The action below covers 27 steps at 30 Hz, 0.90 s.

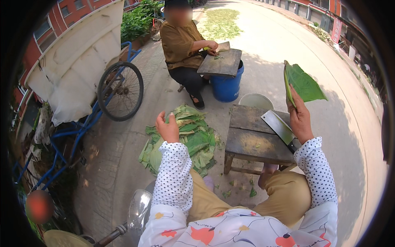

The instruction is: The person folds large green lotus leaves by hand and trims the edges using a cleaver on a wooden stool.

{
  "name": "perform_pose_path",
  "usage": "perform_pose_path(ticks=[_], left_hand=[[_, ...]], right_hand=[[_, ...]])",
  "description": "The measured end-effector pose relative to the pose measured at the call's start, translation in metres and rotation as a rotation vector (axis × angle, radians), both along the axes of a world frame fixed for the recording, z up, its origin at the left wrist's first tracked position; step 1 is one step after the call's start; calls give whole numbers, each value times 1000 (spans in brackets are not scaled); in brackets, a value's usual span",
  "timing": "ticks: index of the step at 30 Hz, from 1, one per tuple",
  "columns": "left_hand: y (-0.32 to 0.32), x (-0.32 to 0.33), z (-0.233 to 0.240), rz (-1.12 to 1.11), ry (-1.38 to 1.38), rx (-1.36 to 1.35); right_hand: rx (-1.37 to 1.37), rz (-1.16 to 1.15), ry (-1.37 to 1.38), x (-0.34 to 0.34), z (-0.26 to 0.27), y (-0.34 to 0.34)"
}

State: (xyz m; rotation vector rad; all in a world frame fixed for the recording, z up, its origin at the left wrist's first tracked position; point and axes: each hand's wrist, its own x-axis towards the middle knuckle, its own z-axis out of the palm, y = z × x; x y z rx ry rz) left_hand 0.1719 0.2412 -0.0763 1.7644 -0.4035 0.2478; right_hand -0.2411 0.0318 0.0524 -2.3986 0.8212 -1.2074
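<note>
My right hand point(300, 119) holds a large green leaf point(304, 81), folded along its thick midrib, above the right end of a low wooden bench point(253, 136). On that bench lies a cleaver point(278, 126) with a wide metal blade and a black handle, its handle end beside my right sleeve. My left hand point(168, 126) is raised with nothing in it, fingers parted and slightly curled, over the left part of a heap of green and yellowing leaves point(197, 139) on the ground. Chopped bits are scattered on the bench top.
Across from me a seated person point(182, 43) works with a blade at a wooden board point(223, 63) resting on a blue bucket point(226, 85). A pale round tub point(256, 100) stands behind the bench. At left is a blue-framed cart point(101, 103). Shredded greens point(220, 23) lie spread on the pavement farther off.
</note>
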Motion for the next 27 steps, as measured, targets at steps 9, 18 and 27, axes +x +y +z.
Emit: perform_pose_path(ticks=[9, 18, 27], left_hand=[[-12, -128, 74, -731, -601, -38], [-28, -180, 33, -1159, -807, 483], [-29, -145, 39, -1224, -613, 514]], right_hand=[[109, 365, 1196, 33, -45, 52], [46, 445, 1075, 29, -54, 55], [236, 401, 965, -28, -21, 42]])
